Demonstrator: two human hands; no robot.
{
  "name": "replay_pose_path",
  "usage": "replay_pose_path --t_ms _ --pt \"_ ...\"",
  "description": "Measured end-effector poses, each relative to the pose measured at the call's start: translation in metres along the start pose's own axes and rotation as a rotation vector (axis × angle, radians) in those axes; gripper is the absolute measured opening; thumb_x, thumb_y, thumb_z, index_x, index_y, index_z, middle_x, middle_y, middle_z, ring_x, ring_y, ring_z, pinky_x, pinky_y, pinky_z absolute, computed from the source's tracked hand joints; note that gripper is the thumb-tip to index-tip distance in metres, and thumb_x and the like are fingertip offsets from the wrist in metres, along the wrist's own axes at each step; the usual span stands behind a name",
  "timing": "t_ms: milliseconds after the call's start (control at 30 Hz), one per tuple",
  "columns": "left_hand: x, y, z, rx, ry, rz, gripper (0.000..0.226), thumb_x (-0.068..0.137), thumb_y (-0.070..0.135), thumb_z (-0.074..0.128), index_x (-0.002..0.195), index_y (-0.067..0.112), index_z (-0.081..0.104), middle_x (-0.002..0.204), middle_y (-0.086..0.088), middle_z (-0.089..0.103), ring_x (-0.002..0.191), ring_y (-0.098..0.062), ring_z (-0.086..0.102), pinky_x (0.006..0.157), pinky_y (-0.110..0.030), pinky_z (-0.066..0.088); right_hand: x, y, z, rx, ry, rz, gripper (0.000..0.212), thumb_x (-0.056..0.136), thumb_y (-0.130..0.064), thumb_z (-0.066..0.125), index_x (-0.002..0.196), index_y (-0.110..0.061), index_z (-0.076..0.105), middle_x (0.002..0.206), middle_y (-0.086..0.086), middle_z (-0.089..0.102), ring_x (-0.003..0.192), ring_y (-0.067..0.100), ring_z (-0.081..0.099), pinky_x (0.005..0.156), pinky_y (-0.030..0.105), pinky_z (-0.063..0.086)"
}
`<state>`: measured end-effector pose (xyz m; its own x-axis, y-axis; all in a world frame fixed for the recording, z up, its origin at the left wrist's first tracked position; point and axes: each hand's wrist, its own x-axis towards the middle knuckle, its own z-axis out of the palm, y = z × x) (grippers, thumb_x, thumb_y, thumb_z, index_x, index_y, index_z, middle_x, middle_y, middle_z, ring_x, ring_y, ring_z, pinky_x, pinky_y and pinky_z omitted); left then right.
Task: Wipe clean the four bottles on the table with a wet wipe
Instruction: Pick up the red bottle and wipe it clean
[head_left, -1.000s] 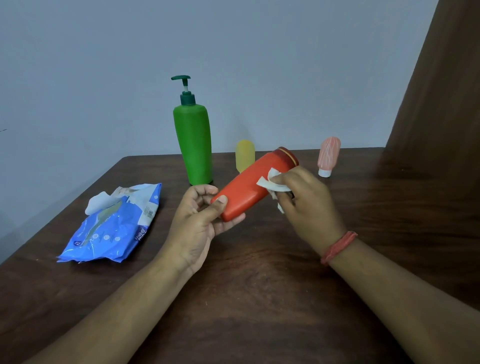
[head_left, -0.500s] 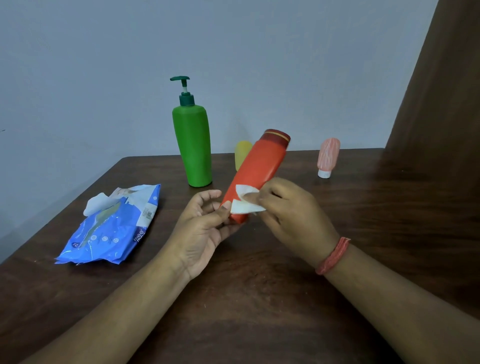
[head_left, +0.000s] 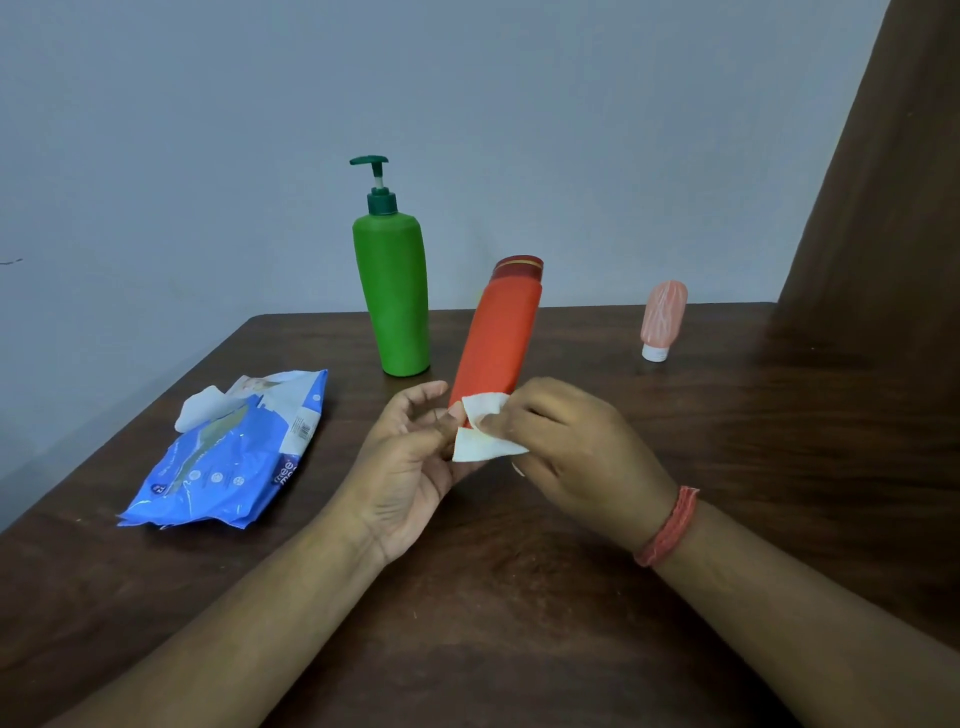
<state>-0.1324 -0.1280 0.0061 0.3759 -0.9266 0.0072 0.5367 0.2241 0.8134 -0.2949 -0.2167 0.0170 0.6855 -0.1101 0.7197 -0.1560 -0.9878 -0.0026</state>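
- Left hand (head_left: 410, 462) grips the lower end of the orange bottle (head_left: 498, 338), fingers curled round it; bottle is lifted off the desk (head_left: 519, 623), near upright, cap end tilted slightly right.
- Right hand (head_left: 571, 447) pinches the white wet wipe (head_left: 483, 431) against the bottle's lower end.
- Green pump bottle (head_left: 393, 296) stands upright on the desk, just left of and behind the orange one.
- Pink bottle (head_left: 662, 319) stands cap-down, well apart to the right.
- Blue wipe pack (head_left: 228, 457) lies on the desk's left side, a wipe sticking out of its top.
- Red band (head_left: 670, 525) on the right wrist.
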Motion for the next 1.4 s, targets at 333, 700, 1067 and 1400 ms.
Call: replay_pose_path --t_ms 333,700,1067,1400 --pt "-0.001 -0.006 -0.005 0.121 -0.148 0.061 0.055 0.076 0.010 0.076 0.125 0.008 0.051 0.116 -0.014 0.070 0.112 -0.038 0.069 0.087 -0.049 0.059 -0.003 0.013 0.002 0.226 0.275 0.352 0.015 0.090 -0.004 0.070 0.104 -0.007 0.072 0.101 0.002 0.069 0.093 0.012 0.065 0.080 0.032 0.057" --pt "0.002 -0.008 -0.008 0.160 -0.155 0.106 0.046 0.083 0.008 0.072 0.123 0.010 0.050 0.119 -0.013 0.069 0.113 -0.038 0.068 0.085 -0.046 0.059 -0.001 0.011 0.003 0.345 0.274 0.331 0.009 0.089 -0.006 0.073 0.098 -0.007 0.073 0.094 -0.001 0.068 0.090 0.010 0.066 0.077 0.033 0.055" --pt "0.004 -0.013 -0.012 0.804 -0.206 0.344 0.046 0.082 0.024 0.071 0.115 0.037 0.043 0.121 0.004 0.057 0.106 -0.015 0.067 0.087 -0.032 0.055 0.001 0.022 -0.008 0.461 0.429 0.519 0.010 0.091 -0.007 0.069 0.089 -0.017 0.068 0.088 -0.002 0.069 0.086 0.013 0.067 0.073 0.032 0.056" --pt "0.004 -0.014 -0.015 0.956 -0.289 0.325 0.051 0.087 0.016 0.071 0.114 0.049 0.044 0.112 0.025 0.052 0.109 -0.011 0.064 0.088 -0.027 0.055 0.003 0.043 -0.028 0.506 0.634 0.669 0.018 0.094 -0.015 0.067 0.088 -0.030 0.062 0.088 -0.004 0.067 0.085 0.009 0.064 0.073 0.018 0.050"
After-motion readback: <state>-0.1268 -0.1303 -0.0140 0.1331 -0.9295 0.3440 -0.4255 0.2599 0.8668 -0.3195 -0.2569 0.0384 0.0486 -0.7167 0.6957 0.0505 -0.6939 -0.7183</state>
